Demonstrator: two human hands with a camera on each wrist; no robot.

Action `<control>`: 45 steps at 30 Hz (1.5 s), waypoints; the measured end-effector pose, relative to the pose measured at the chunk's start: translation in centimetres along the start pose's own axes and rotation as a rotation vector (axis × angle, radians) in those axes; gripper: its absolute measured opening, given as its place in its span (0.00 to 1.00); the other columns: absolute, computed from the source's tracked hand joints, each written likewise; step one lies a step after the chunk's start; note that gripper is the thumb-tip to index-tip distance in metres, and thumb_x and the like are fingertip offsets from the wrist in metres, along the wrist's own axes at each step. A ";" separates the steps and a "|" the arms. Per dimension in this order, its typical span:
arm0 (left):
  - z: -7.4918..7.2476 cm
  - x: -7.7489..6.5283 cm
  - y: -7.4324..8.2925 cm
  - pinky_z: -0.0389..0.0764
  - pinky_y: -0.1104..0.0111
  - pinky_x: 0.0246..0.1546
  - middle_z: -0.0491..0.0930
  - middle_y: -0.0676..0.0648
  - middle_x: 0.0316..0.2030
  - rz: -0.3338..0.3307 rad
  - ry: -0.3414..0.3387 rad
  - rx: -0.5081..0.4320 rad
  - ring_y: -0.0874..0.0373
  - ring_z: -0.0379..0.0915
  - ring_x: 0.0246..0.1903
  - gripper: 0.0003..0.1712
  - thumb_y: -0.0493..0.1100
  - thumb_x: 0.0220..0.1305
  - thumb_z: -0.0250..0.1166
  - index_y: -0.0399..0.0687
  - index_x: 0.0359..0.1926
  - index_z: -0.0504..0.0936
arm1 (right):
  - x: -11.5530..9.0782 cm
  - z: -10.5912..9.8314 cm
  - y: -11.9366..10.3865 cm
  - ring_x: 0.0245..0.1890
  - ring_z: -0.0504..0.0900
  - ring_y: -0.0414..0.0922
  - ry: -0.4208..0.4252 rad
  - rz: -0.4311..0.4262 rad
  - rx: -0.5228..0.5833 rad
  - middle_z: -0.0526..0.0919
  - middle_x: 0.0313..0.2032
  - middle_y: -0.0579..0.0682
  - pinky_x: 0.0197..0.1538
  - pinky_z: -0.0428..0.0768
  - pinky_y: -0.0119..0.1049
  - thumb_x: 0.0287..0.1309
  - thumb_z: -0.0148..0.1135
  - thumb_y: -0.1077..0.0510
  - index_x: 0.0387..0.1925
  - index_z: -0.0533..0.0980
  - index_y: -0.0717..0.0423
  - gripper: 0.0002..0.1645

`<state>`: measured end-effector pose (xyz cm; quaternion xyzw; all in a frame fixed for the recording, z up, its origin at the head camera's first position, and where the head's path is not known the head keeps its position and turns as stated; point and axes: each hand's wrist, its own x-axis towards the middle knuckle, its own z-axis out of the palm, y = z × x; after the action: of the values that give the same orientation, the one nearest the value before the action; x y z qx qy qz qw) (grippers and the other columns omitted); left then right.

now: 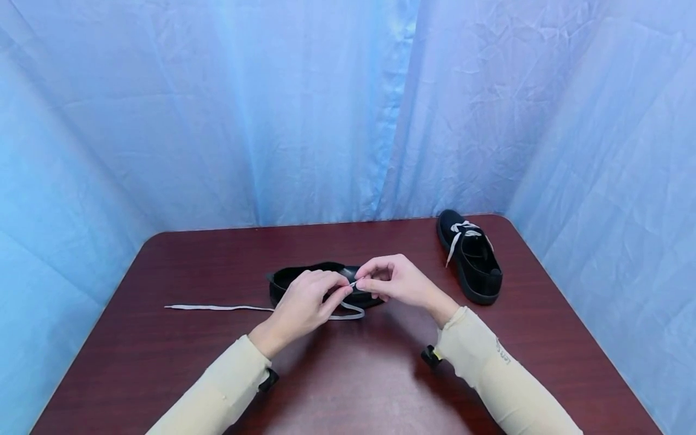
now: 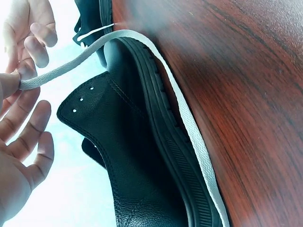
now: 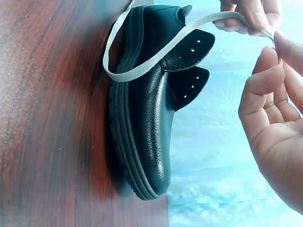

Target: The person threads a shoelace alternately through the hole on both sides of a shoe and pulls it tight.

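Observation:
A black leather shoe (image 1: pixel 276 295) lies mid-table, its side flaps (image 3: pixel 194 47) standing up with bare eyelets. Above it, both hands meet at one end of a flat white shoelace (image 2: pixel 189 123). My left hand (image 1: pixel 310 299) pinches the lace between thumb and forefinger, its other fingers loosely bent. Just to the right, my right hand (image 1: pixel 402 281) pinches the lace's tip with thumb and fingertips. From the hands the lace drops in a curve beside the sole, and its other end runs out to the left along the table. In the head view the hands hide part of the shoe.
A second black shoe (image 1: pixel 478 275), with white laces (image 1: pixel 462 229) threaded in it, stands at the back right of the dark red wooden table (image 1: pixel 348 380). Blue curtains (image 1: pixel 315 121) hang behind the table and at both sides.

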<state>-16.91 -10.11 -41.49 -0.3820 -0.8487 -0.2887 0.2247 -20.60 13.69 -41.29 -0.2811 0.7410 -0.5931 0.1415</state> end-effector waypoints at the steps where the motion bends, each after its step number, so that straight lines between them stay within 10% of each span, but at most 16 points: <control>1: 0.0 0.0 0.0 0.76 0.64 0.37 0.83 0.59 0.33 0.000 0.003 0.001 0.65 0.74 0.30 0.03 0.44 0.70 0.66 0.52 0.39 0.85 | 0.0 0.0 0.0 0.21 0.74 0.47 -0.003 0.000 0.006 0.80 0.26 0.58 0.24 0.74 0.37 0.64 0.69 0.60 0.40 0.85 0.56 0.05; 13: 0.0 -0.1 -0.4 0.78 0.63 0.40 0.84 0.55 0.36 -0.005 0.030 0.025 0.59 0.77 0.36 0.06 0.43 0.66 0.70 0.49 0.42 0.86 | 0.1 0.1 0.8 0.23 0.75 0.50 0.027 -0.088 0.005 0.83 0.35 0.54 0.27 0.76 0.42 0.64 0.67 0.63 0.39 0.84 0.57 0.03; 22: -0.1 -0.7 -2.2 0.80 0.60 0.41 0.85 0.48 0.36 -0.120 -0.078 0.019 0.56 0.81 0.37 0.22 0.40 0.55 0.79 0.41 0.50 0.85 | 0.5 0.1 1.1 0.28 0.79 0.47 0.012 -0.117 0.104 0.87 0.39 0.66 0.34 0.79 0.39 0.66 0.65 0.64 0.41 0.80 0.67 0.07; 28: 1.3 -1.7 -3.6 0.80 0.56 0.47 0.87 0.47 0.44 -0.173 -0.121 -0.051 0.53 0.83 0.43 0.14 0.36 0.63 0.72 0.42 0.50 0.86 | 1.6 0.5 3.6 0.42 0.86 0.43 -0.039 -0.042 -0.050 0.89 0.38 0.50 0.47 0.82 0.35 0.68 0.66 0.59 0.48 0.84 0.65 0.13; 35: 2.0 -2.0 -4.0 0.79 0.56 0.42 0.86 0.49 0.41 -0.199 -0.133 -0.066 0.53 0.80 0.39 0.12 0.38 0.64 0.71 0.44 0.49 0.85 | 1.7 0.6 4.9 0.29 0.79 0.52 -0.165 0.043 -0.176 0.84 0.26 0.53 0.36 0.75 0.30 0.68 0.64 0.56 0.34 0.85 0.62 0.12; 45: 2.2 -2.1 -4.2 0.79 0.57 0.44 0.85 0.51 0.39 -0.224 -0.139 -0.088 0.55 0.81 0.40 0.07 0.38 0.66 0.69 0.47 0.44 0.85 | 2.2 1.6 4.3 0.15 0.64 0.36 -0.192 0.104 -0.266 0.80 0.22 0.63 0.24 0.64 0.29 0.65 0.65 0.56 0.24 0.83 0.54 0.13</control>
<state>-19.31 -12.04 -45.70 -0.3134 -0.8860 -0.3218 0.1149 -22.61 11.72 -45.57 -0.3140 0.8096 -0.4522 0.2036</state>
